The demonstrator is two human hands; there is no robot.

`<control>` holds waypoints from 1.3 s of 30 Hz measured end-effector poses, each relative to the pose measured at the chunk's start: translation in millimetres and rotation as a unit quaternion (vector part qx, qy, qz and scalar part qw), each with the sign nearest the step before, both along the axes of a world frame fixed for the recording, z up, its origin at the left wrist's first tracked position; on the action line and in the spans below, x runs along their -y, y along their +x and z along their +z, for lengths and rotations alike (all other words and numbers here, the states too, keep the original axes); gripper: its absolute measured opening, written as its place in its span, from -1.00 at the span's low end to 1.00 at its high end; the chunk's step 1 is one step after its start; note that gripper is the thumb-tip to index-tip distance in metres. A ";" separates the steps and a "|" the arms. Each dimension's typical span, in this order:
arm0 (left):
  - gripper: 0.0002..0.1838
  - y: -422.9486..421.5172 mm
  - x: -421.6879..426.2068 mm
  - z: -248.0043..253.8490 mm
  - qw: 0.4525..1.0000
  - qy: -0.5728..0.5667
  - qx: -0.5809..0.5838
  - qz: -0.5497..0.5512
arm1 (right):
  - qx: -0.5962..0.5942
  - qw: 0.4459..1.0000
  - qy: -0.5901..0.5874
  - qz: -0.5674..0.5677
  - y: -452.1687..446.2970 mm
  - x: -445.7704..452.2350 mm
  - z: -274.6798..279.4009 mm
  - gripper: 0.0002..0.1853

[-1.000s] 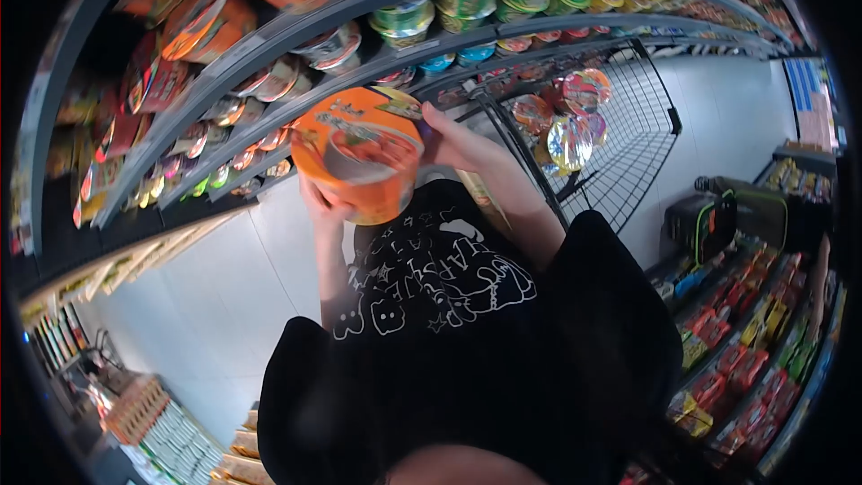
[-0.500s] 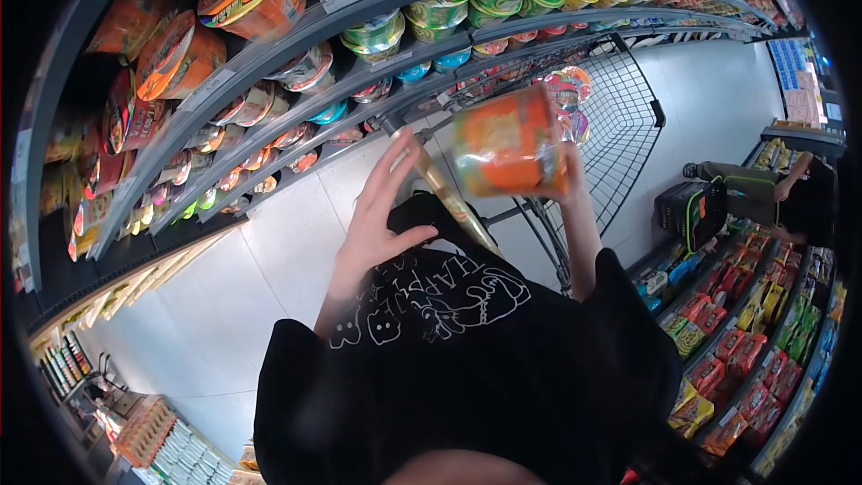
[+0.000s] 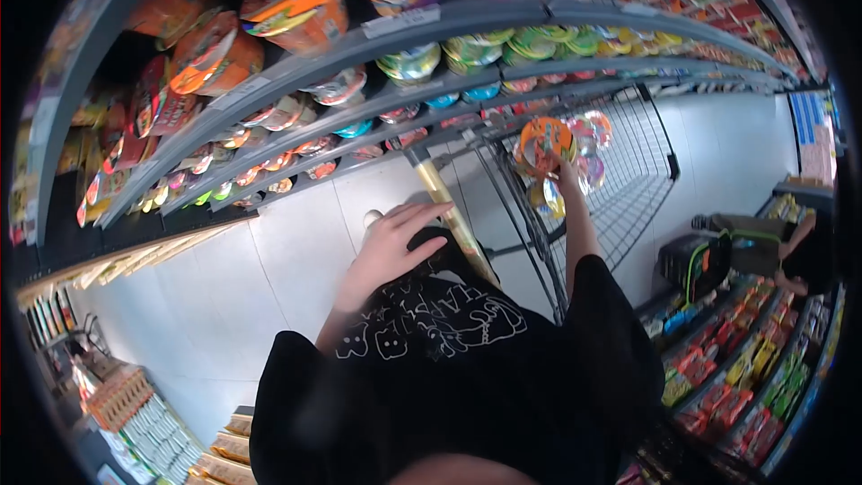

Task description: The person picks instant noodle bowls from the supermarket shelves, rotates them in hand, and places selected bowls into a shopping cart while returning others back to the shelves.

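Note:
My right hand (image 3: 566,172) grips an orange instant noodle tub (image 3: 541,139) by its side, its round lid turned toward me, inside the wire shopping cart (image 3: 642,175). Other noodle tubs (image 3: 593,135) in the cart lie against or close beside it. My left hand (image 3: 395,245) hovers at the cart's yellowish handle bar (image 3: 437,187), fingers stretched and thumb apart. Its fingertips reach the bar's edge; whether they touch it I cannot tell. Nothing is in that hand.
Shelves of noodle tubs (image 3: 296,4) curve along the left and top. At the right, a person (image 3: 804,247) stands near a black basket (image 3: 691,262), above a shelf of colourful packets (image 3: 745,364). Stacked cartons (image 3: 135,395) stand at lower left on the pale floor.
My right hand has carried the orange noodle tub forward, away from my body and into the cart. My left hand has lowered toward the handle bar. The view has tilted slightly.

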State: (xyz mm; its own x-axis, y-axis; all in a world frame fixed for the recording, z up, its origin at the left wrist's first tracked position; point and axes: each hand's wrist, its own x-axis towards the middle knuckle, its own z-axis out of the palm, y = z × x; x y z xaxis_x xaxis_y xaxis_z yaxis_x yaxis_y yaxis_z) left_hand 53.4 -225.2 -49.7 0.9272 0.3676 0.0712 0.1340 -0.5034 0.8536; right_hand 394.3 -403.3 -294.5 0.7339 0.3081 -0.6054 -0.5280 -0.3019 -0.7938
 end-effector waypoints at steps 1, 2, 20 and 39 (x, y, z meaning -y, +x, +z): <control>-0.54 -1.0 -1.0 -1.0 1.000 0.003 0.003 0.010 | -0.042 0.998 0.049 -0.008 2.9 -2.4 -12.0 -0.66; -0.54 -1.0 -2.5 -0.3 1.000 0.005 0.007 0.020 | -0.085 0.992 0.096 -0.015 3.4 -3.7 -22.6 -0.67; -0.59 -8.3 -16.9 -9.2 0.997 0.045 -0.008 0.066 | -0.162 0.965 0.160 -0.131 -21.3 18.6 -117.7 -0.59; -0.36 33.0 5.1 -49.1 0.997 0.069 -0.019 0.018 | -0.167 0.977 0.128 -0.047 -27.4 -22.0 -132.0 -0.62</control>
State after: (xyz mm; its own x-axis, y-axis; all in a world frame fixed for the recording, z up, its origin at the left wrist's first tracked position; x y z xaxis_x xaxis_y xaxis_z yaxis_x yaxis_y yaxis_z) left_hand 86.4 -230.3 -98.8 0.9166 0.3899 0.0884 0.1849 -0.6095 0.7709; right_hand 366.9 -381.3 -426.4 0.5417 0.4211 -0.7275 -0.7859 -0.0532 -0.6160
